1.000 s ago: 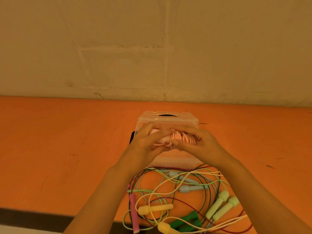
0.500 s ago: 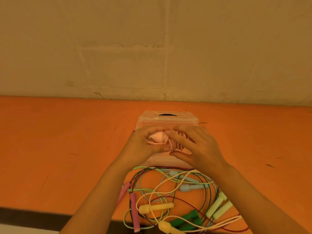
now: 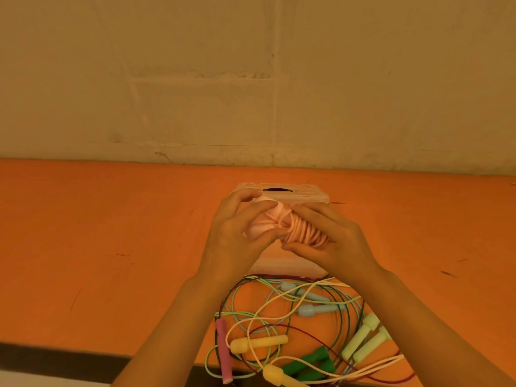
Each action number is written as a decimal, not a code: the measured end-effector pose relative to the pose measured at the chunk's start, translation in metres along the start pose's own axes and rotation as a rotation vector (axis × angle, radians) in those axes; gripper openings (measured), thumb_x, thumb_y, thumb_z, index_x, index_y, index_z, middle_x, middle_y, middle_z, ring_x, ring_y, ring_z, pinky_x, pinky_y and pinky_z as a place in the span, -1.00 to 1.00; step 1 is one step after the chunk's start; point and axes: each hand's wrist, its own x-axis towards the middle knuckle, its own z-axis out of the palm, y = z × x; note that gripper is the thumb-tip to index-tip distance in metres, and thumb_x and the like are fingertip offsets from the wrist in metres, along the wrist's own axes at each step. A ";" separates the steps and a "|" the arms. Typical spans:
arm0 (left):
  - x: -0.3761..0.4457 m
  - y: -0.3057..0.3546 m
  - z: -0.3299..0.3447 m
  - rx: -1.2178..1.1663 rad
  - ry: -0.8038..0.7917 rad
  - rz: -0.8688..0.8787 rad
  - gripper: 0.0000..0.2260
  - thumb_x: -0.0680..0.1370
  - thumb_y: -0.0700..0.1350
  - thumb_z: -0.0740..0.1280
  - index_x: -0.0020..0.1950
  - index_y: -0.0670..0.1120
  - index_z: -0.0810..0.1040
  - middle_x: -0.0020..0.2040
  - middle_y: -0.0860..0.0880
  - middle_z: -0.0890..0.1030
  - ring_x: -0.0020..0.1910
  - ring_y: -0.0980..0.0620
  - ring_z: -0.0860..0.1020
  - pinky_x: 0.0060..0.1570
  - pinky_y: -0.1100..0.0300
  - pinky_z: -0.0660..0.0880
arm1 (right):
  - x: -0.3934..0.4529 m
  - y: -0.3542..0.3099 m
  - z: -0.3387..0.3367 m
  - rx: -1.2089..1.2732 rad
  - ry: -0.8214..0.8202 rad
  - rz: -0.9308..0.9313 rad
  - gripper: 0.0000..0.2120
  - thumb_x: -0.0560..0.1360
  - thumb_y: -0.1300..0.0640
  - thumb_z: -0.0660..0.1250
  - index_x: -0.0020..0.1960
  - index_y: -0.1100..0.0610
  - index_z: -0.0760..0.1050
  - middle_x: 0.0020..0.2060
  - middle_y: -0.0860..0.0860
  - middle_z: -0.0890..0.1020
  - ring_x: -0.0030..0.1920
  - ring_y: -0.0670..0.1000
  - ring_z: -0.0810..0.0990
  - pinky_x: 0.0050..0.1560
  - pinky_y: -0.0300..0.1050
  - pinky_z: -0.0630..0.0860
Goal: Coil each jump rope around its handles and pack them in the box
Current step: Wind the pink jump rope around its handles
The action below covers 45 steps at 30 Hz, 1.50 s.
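Note:
Both hands hold a pale pink jump rope [image 3: 296,231], its cord coiled around its handles, just above the clear plastic box [image 3: 296,194]. My left hand [image 3: 237,233] grips the handle end on the left, thumb under it. My right hand [image 3: 332,241] wraps its fingers and thumb round the coiled cord. The box's near wall [image 3: 282,265] shows below my hands; its inside is hidden by them.
Several loose ropes lie tangled on the orange table [image 3: 97,247] near its front edge: yellow handles [image 3: 258,343], light blue handles [image 3: 307,310], pale green handles [image 3: 363,340], dark green handles [image 3: 310,364] and a pink handle [image 3: 224,346]. A wall stands behind the table.
The hands turned the pink bundle slightly; my left thumb now lies under the handle end and more coils show beside my right fingers. The view has shifted a little.

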 end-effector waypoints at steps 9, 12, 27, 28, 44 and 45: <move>-0.002 0.006 0.000 0.203 0.000 0.258 -0.74 0.51 -0.03 0.38 0.14 -0.11 0.63 0.23 -0.14 0.51 0.24 -0.09 0.44 0.14 -0.07 0.41 | 0.001 -0.002 -0.006 -0.003 0.006 0.030 -0.43 0.41 -0.22 0.37 0.35 -0.03 0.44 0.16 -0.10 0.55 0.14 -0.14 0.54 -0.07 -0.06 0.58; -0.002 0.010 0.002 0.257 0.030 0.283 -0.73 0.48 -0.02 0.43 0.15 -0.07 0.63 0.21 -0.11 0.53 0.23 -0.08 0.45 0.14 -0.09 0.38 | 0.000 -0.003 -0.006 0.023 0.001 0.034 -0.44 0.40 -0.21 0.38 0.33 -0.01 0.46 0.16 -0.09 0.56 0.13 -0.12 0.56 -0.08 -0.01 0.59; -0.006 0.022 0.010 0.339 0.135 0.394 -0.94 0.49 -0.12 0.44 -0.06 0.00 0.68 -0.09 0.12 0.64 -0.06 0.05 0.59 -0.07 0.04 0.14 | 0.006 -0.023 -0.013 0.094 -0.121 0.286 -0.19 0.21 -0.37 0.38 0.38 -0.33 0.15 0.10 -0.42 0.46 0.09 -0.23 0.53 -0.01 -0.18 0.52; -0.005 0.021 0.009 0.349 0.130 0.418 -0.94 0.50 -0.12 0.43 -0.06 -0.01 0.68 -0.08 0.12 0.64 -0.06 0.05 0.59 -0.10 0.03 0.14 | 0.007 -0.024 -0.014 0.076 -0.120 0.286 -0.20 0.21 -0.37 0.38 0.37 -0.32 0.14 0.08 -0.43 0.46 0.07 -0.21 0.54 -0.04 -0.15 0.53; 0.016 0.042 0.009 -0.132 0.212 -0.216 -0.88 0.51 -0.22 0.39 -0.02 -0.06 0.68 -0.17 0.32 0.59 -0.13 0.44 0.54 -0.11 0.55 0.37 | 0.010 -0.035 -0.002 -0.164 -0.292 0.205 -0.10 0.25 -0.14 0.55 0.44 0.00 0.17 0.19 -0.20 0.57 0.10 -0.11 0.47 -0.30 -0.53 0.17; 0.016 0.042 0.010 -0.141 0.210 -0.229 -0.88 0.52 -0.23 0.38 -0.01 -0.07 0.68 -0.17 0.31 0.59 -0.13 0.44 0.54 -0.10 0.55 0.37 | 0.011 -0.034 -0.001 -0.170 -0.301 0.214 -0.13 0.25 -0.14 0.55 0.43 0.02 0.21 0.19 -0.20 0.57 0.09 -0.09 0.52 -0.29 -0.53 0.16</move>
